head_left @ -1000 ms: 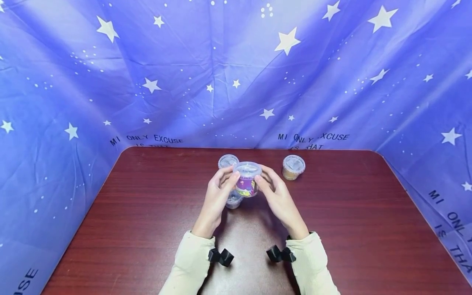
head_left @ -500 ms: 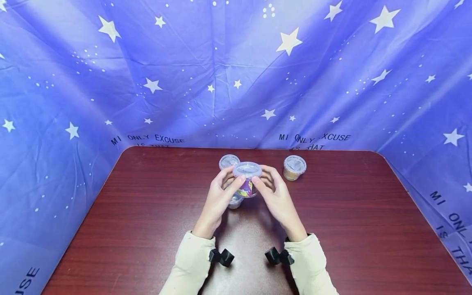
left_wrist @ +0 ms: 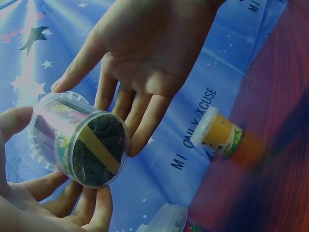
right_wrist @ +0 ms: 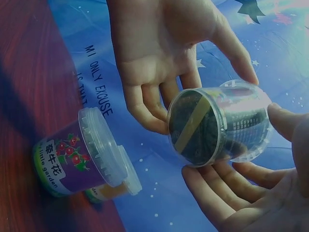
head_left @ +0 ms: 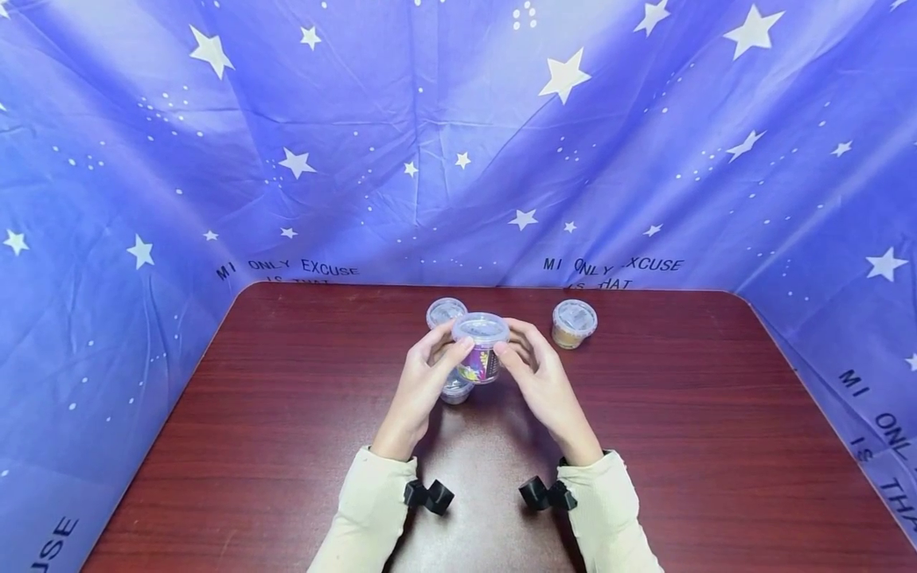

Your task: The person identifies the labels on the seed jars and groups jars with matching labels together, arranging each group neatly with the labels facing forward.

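Both hands hold a clear lidded plastic cup (head_left: 481,364) above the table, its lid upward. Its printed label is purple and yellow with a dark text panel. My left hand (head_left: 415,390) grips the left side and my right hand (head_left: 548,390) the right, thumbs on the near face. Through the cup's bottom (left_wrist: 99,150), the left wrist view shows dark contents and a yellowish strip. A second lidded cup (head_left: 456,391) stands below the held one, partly hidden. Behind my left fingers is another lidded cup (head_left: 446,310), also partly covered.
A lidded cup with a yellow-orange label (head_left: 573,326) stands at the back right of the dark red wooden table (head_left: 702,430). In the right wrist view, a purple-labelled cup (right_wrist: 72,157) shows cherry-like fruit and lettering. A blue star-printed cloth (head_left: 358,143) hangs behind the table and at both sides.
The held cup has turned slightly between my fingers, bringing the dark text panel into view on its right. Both thumbs have shifted on the label. The other cups stay put.
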The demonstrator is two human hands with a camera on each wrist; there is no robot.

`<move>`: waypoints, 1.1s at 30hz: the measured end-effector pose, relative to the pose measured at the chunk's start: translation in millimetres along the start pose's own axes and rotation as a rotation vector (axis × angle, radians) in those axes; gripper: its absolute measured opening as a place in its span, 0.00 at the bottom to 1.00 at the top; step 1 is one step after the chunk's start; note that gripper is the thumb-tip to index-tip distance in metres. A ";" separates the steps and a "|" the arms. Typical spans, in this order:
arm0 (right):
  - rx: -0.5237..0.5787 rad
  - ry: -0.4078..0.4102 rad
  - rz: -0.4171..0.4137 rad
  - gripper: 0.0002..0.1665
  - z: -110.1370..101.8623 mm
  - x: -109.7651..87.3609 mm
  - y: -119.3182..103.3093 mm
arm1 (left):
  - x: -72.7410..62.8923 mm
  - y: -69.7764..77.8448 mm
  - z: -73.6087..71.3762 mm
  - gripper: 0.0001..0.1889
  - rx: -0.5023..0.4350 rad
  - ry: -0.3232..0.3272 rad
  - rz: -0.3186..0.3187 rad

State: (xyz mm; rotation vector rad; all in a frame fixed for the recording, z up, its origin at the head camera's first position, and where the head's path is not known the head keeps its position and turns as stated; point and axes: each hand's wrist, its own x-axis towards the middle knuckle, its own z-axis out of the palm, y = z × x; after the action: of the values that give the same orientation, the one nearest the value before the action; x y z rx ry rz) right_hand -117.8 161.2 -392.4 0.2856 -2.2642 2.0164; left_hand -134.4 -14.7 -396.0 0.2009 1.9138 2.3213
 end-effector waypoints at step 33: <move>0.032 0.042 0.010 0.24 4.1 0.1 -1.0 | -1.2 4.9 1.1 0.28 0.035 -0.005 0.034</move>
State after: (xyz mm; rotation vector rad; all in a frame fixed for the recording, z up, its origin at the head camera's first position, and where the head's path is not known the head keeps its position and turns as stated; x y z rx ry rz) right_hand -117.4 157.0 -391.9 0.2328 -2.2148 2.0457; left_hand -133.1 -14.8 -391.0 0.2444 1.9646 2.3073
